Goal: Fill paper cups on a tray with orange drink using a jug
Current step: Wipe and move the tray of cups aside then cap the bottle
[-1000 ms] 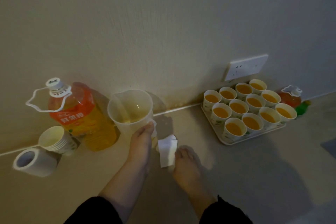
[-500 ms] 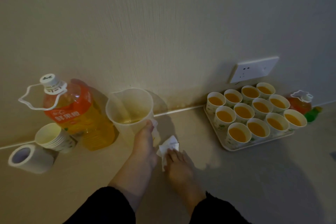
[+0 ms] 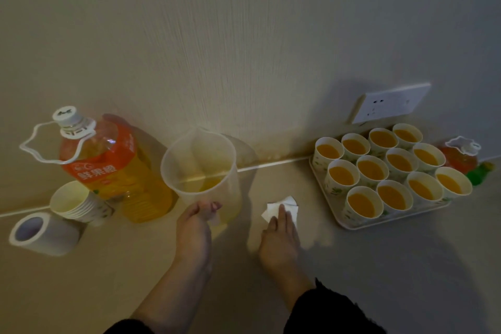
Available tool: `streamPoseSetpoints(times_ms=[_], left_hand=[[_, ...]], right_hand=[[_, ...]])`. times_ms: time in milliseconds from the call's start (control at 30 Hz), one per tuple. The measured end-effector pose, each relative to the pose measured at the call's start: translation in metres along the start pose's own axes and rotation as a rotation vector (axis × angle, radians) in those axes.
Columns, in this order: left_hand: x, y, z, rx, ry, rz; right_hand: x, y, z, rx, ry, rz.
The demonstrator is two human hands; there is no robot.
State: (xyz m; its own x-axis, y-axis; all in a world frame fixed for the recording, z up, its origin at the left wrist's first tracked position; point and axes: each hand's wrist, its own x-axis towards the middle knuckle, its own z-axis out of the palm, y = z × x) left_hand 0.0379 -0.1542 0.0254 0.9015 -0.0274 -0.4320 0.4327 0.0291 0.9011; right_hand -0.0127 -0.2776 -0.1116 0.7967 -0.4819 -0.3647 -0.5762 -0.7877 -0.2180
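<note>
1. The pouring looks done: twelve paper cups (image 3: 371, 168) stand packed in three rows on the tray (image 3: 360, 226), each showing orange drink well up its wall; the tray sits against the wall at the right, well apart from both hands.
2. The jug (image 3: 200, 168) stands upright on the counter beside the big orange bottle (image 3: 108, 171), with only a shallow pool of drink at its bottom; the left hand (image 3: 193, 228) has its fingers curled at the jug's near side, apparently round the handle (the handle itself is mostly hidden by the hand).
3. The right hand (image 3: 279, 236) lies with straight fingers pressed flat on a white tissue (image 3: 288, 201), just right of the jug; it grips nothing, only pushes down.
4. The step in hand is, I judge, mopping a drip off the counter; to do it well, keep the fingers flat and blot first, then draw the tissue toward the body, not out toward the tray; fold the wet face inward.
5. Hold the jug firmly while wiping close to its base, since a nudge could tip what is left; keep the dark sleeve off the damp patch.
</note>
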Motion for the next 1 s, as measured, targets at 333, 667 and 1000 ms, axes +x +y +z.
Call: streamPoseSetpoints(times_ms=[333, 667, 1000], left_hand=[[0.007, 0.031, -0.011, -0.018, -0.125, 0.145], [0.018, 0.044, -0.019, 0.079, -0.117, 0.231], [0.033, 0.064, -0.032, 0.108, -0.125, 0.339]], right_hand=[[0.074, 0.011, -0.031, 0.102, -0.036, 0.046], [0.110, -0.003, -0.040, 0.092, -0.062, -0.021], [0.082, -0.051, -0.016, 0.009, -0.005, -0.588]])
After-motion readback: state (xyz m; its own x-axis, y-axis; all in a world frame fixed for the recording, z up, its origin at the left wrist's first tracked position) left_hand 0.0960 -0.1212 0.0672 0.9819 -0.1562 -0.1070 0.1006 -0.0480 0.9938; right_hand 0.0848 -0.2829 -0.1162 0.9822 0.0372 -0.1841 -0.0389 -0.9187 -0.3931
